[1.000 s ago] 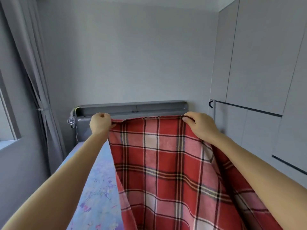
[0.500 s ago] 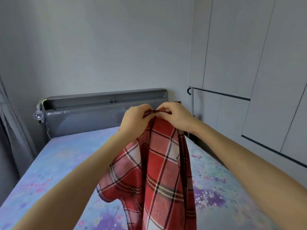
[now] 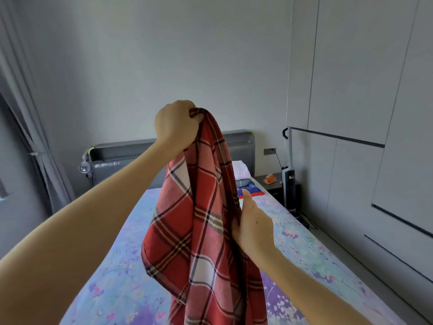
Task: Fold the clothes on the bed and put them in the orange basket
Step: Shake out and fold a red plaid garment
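Note:
A red plaid cloth [image 3: 199,231] hangs folded in half lengthwise above the bed [image 3: 112,273]. My left hand [image 3: 174,124] is raised high and grips the cloth's top edges bunched together. Lower down, my right hand [image 3: 254,225] rests against the cloth's right edge, thumb up and fingers hidden behind the fabric. The orange basket is not in view.
The bed has a blue and purple floral sheet and a grey headboard [image 3: 121,158]. Folded items and a pillow [image 3: 243,177] lie at its far right corner. A nightstand [image 3: 274,184] and upright vacuum [image 3: 289,179] stand beside grey wardrobe doors [image 3: 375,113] on the right. A curtain [image 3: 28,113] hangs left.
The cloth was held spread wide, then its two top corners were brought together. Now my left hand alone holds the top, raised higher, and my right hand has slid down the right edge.

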A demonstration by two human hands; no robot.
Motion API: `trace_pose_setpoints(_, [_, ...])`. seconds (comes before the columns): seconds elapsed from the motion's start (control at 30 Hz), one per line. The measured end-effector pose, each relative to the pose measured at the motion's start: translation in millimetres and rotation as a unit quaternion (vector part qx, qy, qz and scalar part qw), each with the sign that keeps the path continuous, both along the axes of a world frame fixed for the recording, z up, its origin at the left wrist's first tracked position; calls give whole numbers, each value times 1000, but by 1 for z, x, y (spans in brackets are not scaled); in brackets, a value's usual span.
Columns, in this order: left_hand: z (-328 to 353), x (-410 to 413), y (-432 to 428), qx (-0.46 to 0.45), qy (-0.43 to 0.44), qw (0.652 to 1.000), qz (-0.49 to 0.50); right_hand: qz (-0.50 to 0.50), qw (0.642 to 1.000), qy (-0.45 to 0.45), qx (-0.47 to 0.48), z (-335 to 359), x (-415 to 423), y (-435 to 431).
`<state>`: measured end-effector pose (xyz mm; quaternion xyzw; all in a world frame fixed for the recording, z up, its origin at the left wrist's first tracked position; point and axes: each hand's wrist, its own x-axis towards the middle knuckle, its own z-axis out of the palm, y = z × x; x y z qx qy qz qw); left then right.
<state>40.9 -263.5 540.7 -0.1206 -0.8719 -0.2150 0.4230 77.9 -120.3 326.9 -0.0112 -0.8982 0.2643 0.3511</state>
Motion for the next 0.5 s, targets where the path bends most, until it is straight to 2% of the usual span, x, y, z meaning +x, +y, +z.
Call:
trace_pose_setpoints(0.13, [20, -1, 30, 8, 19, 997, 73, -50, 986, 73, 144, -7, -7, 35])
trace_pose_setpoints(0.23, [31, -1, 30, 30, 21, 992, 118, -53, 974, 81, 204, -17, -13, 58])
trace_pose_setpoints(0.3, [34, 2, 25, 49, 20, 988, 144, -39, 978, 55, 198, -26, -18, 71])
trace_pose_setpoints(0.43, [35, 11, -2, 93, 16, 980, 176, 28, 993, -53, 98, -62, -46, 106])
trace_pose_setpoints(0.5, [31, 14, -21, 110, 12, 978, 174, 22, 996, -62, 58, -65, -52, 130])
